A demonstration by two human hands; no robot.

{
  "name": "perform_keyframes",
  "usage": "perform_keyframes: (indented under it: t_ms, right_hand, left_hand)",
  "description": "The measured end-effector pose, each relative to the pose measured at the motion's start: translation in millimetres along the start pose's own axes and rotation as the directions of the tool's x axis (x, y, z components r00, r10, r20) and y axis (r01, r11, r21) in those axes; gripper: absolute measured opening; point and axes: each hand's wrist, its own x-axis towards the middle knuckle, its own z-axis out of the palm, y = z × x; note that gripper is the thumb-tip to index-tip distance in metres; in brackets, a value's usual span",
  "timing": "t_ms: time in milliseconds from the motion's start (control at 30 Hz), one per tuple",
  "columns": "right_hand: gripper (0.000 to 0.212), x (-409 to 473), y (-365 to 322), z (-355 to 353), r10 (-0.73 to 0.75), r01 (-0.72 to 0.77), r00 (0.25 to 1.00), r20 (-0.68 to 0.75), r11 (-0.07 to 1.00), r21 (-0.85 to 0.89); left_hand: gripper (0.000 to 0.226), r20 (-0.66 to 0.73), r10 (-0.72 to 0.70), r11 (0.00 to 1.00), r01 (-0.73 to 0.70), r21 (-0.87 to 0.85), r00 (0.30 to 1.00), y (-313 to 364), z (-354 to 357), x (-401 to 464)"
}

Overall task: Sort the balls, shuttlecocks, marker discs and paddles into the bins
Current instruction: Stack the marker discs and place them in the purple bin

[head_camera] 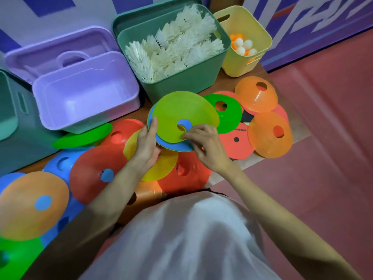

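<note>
A yellow-green marker disc (181,112) lies on top of a blue disc (173,145); both are held above the floor pile. My left hand (148,142) grips the stack's left edge, thumb on top. My right hand (203,142) pinches the yellow-green disc near its centre hole. Several red, orange, green, blue and yellow discs cover the floor around them, such as a red disc (94,168) and an orange disc (270,134). The purple bin (84,91) stands empty just behind the left hand.
A green bin (181,77) is full of white shuttlecocks (173,47). A yellow bin (246,63) at the back right holds white and orange balls (243,45). A teal bin (12,110) stands at the left. A black-edged paddle (247,117) shows partly under discs at right. Red mat lies right.
</note>
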Motion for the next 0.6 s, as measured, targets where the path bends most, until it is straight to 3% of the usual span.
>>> perform_keyframes:
  t_ms: [233,333,400,500,600]
  right_hand:
    - [0.028,1,-3,0,-0.015,-0.003,0.989,0.146,0.993,0.120]
    - [0.035,3,4,-5,-0.009,-0.011,0.994,0.109,0.983,0.184]
    - [0.034,5,15,-10,0.090,-0.081,0.995,-0.046,0.981,0.174]
    - [0.030,8,46,-19,0.324,-0.307,0.911,-0.256,0.946,0.106]
    - [0.038,15,87,-24,0.453,-0.468,0.879,-0.147,0.879,-0.092]
  left_hand:
    - [0.037,-0.062,-0.052,0.999,0.053,0.013,0.997,-2,3,6]
    - [0.036,-0.117,-0.042,0.999,0.043,0.007,0.992,-2,5,10]
    - [0.032,-0.154,-0.021,1.000,0.021,0.002,0.988,-1,5,12]
    - [0.030,-0.173,0.027,1.000,-0.025,0.018,0.985,-2,3,14]
    - [0.027,-0.201,0.044,0.999,-0.037,0.038,0.979,-7,-2,15]
